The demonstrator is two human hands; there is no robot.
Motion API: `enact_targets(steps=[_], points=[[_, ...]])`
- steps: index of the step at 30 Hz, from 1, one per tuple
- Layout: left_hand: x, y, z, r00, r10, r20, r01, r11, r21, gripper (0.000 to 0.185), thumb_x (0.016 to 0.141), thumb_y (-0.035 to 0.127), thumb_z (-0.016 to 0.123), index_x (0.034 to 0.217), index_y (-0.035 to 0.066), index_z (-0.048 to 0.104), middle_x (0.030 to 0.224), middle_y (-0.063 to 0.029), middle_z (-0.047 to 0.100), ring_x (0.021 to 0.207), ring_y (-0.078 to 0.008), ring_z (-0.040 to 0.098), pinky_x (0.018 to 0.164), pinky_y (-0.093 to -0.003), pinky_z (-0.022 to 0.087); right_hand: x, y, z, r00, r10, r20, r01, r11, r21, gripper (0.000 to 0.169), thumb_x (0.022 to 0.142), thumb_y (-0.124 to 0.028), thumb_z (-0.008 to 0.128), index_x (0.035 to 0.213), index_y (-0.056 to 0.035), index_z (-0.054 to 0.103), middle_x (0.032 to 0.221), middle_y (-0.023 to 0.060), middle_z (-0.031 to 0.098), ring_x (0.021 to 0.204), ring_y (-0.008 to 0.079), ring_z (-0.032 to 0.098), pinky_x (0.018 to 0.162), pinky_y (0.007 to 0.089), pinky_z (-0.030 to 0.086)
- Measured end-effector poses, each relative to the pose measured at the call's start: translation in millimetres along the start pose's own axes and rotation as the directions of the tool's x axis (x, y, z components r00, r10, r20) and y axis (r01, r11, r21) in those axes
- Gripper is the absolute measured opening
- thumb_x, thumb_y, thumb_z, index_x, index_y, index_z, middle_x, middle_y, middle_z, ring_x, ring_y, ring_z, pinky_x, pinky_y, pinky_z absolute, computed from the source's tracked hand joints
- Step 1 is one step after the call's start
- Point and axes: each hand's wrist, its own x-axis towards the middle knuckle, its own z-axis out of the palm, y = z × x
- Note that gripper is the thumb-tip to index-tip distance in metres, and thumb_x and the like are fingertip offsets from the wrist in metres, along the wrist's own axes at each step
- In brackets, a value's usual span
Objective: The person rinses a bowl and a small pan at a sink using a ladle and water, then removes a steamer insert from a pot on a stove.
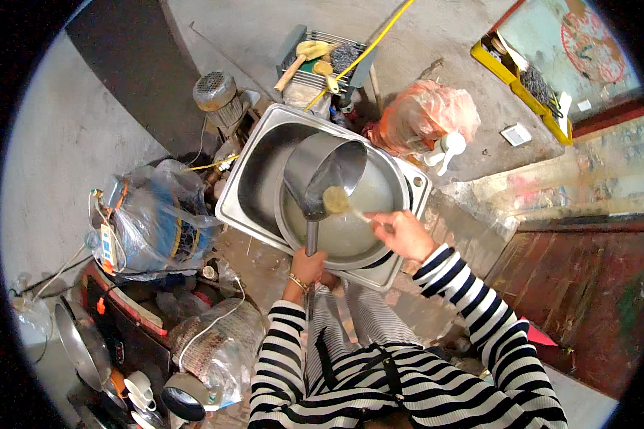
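My left hand is closed around the handle of a large metal scoop or ladle, whose deep bowl is tipped over a wide metal basin. Cloudy liquid lies in the basin, which sits in a stainless steel sink. My right hand grips the light handle of a round-headed scrub brush. The brush head is at the open mouth of the scoop's bowl; whether it touches the metal, I cannot tell.
Behind the sink, a rack holds brushes and a steel-wool scourer. An orange plastic bag and a white ladle lie at the back right. Left stand an electric motor, a plastic-wrapped blue container and a power strip.
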Motion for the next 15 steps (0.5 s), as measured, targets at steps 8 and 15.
enact_targets(steps=[8,15], points=[[-42,20,6,0.964,-0.261,0.057,0.258,0.965,0.053,0.029,0.076,0.018,0.057,0.053,0.01,0.04,0.04,0.0006,0.035,0.028,-0.0112,0.032,0.028,-0.0281,0.026,13,51,26,0.974,-0.125,-0.189,0.121,0.992,-0.036,0.025,0.074,-0.017,0.051,0.096,-0.0114,0.062,0.066,0.0173,0.059,0.06,0.0311,0.059,0.056,0.0423,0.048],[-70,51,14,0.964,-0.262,0.049,0.258,0.964,0.069,0.028,0.081,0.029,0.058,0.066,0.011,0.042,0.045,0.0032,0.033,0.031,-0.008,0.029,0.029,-0.0251,0.022,-1,70,43,0.983,-0.149,-0.105,0.137,0.984,-0.114,0.024,0.074,-0.019,0.052,0.095,-0.0144,0.061,0.064,0.0153,0.058,0.059,0.0315,0.059,0.054,0.0421,0.048]])
